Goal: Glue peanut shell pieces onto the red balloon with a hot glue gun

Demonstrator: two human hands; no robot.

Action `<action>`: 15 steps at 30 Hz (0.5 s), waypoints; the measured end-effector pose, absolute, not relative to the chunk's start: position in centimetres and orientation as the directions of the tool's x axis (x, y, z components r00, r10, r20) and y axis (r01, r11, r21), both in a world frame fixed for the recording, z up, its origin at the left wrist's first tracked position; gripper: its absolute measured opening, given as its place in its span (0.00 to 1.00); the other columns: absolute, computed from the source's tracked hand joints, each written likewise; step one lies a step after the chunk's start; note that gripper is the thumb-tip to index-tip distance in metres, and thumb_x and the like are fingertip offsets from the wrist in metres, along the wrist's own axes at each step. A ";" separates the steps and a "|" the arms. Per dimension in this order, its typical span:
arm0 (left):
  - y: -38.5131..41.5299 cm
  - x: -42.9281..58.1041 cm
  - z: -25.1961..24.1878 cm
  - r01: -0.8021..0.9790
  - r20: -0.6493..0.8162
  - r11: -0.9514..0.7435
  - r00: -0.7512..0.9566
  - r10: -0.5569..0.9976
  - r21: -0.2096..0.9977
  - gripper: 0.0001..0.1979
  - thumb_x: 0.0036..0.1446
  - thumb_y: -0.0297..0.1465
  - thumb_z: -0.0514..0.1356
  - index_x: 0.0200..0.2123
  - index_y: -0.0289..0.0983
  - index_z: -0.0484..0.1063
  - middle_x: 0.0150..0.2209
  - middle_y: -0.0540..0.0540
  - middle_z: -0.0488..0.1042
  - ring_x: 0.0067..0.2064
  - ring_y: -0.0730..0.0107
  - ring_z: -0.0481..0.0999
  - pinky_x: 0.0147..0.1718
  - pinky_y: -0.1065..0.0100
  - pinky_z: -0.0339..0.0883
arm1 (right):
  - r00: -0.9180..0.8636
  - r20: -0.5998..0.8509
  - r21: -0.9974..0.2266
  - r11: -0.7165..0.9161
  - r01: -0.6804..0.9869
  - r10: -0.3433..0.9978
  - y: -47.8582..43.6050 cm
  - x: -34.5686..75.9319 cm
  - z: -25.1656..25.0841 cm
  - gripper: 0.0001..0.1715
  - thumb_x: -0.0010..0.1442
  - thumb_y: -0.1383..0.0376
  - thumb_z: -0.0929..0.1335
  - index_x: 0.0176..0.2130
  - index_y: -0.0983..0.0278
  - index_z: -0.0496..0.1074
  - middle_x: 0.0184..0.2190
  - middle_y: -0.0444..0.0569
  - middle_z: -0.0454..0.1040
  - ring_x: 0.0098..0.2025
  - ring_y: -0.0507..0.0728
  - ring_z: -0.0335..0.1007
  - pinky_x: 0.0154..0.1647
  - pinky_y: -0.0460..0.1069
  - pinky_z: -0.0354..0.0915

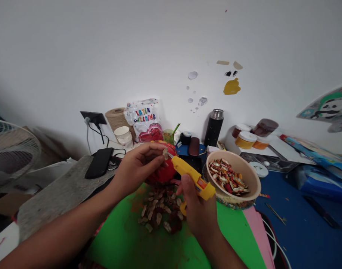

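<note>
My right hand (pixel 197 201) is wrapped round a yellow glue gun (pixel 190 173), whose tip points up and left. Between the thumb and fingers of my left hand (pixel 141 162) is a small pale piece (pixel 165 153), right by the gun's tip. Behind and below both hands stands a red rounded object (pixel 161 173), partly hidden by them. Many dried shell-like pieces (pixel 159 215) lie in a loose pile on the green sheet (pixel 126 239) under my hands.
A beige bowl (pixel 255 179) of dried peel pieces stands right, with a black thermos (pixel 214 127) behind. Left are a black phone (pixel 99 163), paper cups (pixel 123 135), twine (pixel 116 118) and a fan (pixel 11 157). Lidded jars (pixel 245 140) stand at the back right.
</note>
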State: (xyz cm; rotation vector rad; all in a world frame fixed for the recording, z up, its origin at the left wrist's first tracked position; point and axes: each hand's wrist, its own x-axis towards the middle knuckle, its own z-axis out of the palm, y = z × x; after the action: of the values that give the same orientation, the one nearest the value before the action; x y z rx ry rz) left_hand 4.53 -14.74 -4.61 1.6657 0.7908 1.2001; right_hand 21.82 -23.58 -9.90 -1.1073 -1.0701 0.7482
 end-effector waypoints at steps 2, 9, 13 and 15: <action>-14.7 4.5 -4.7 -0.023 0.370 -0.384 0.323 0.871 0.923 0.12 0.65 0.36 0.76 0.48 0.39 0.85 0.41 0.44 0.91 0.40 0.64 0.91 0.41 0.69 0.87 | 0.337 0.298 -0.951 0.307 0.030 0.893 -23.5 21.8 -10.0 0.40 0.73 0.35 0.71 0.23 0.59 0.70 0.17 0.37 0.56 0.19 0.50 0.49 0.20 0.47 0.51; -14.5 4.5 -4.9 -0.053 0.417 -0.422 0.298 0.858 0.905 0.09 0.65 0.31 0.76 0.48 0.39 0.86 0.42 0.46 0.91 0.43 0.66 0.92 0.44 0.72 0.87 | 0.344 0.298 -0.954 0.295 0.061 0.891 -23.3 21.7 -10.1 0.40 0.72 0.34 0.70 0.23 0.59 0.70 0.17 0.37 0.57 0.19 0.50 0.50 0.19 0.47 0.51; -14.5 4.4 -4.9 -0.069 0.415 -0.413 0.281 0.865 0.908 0.11 0.63 0.31 0.78 0.47 0.40 0.86 0.40 0.46 0.91 0.44 0.66 0.92 0.45 0.73 0.86 | 0.339 0.300 -0.952 0.300 0.053 0.892 -23.4 21.8 -10.1 0.40 0.73 0.35 0.71 0.23 0.59 0.70 0.17 0.38 0.59 0.19 0.51 0.52 0.19 0.47 0.51; -14.5 4.4 -4.9 -0.072 0.412 -0.409 0.274 0.869 0.910 0.11 0.63 0.31 0.78 0.47 0.40 0.86 0.39 0.47 0.90 0.44 0.66 0.92 0.44 0.73 0.86 | 0.336 0.305 -0.951 0.306 0.050 0.891 -23.5 21.8 -10.1 0.39 0.73 0.35 0.71 0.23 0.59 0.70 0.17 0.38 0.59 0.19 0.50 0.52 0.19 0.47 0.51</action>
State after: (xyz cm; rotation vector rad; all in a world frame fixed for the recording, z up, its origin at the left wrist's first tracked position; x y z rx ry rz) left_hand 4.42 -14.47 -4.87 1.6260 0.7483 1.2869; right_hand 21.76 -23.53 -10.07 -1.1188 -1.0840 0.7318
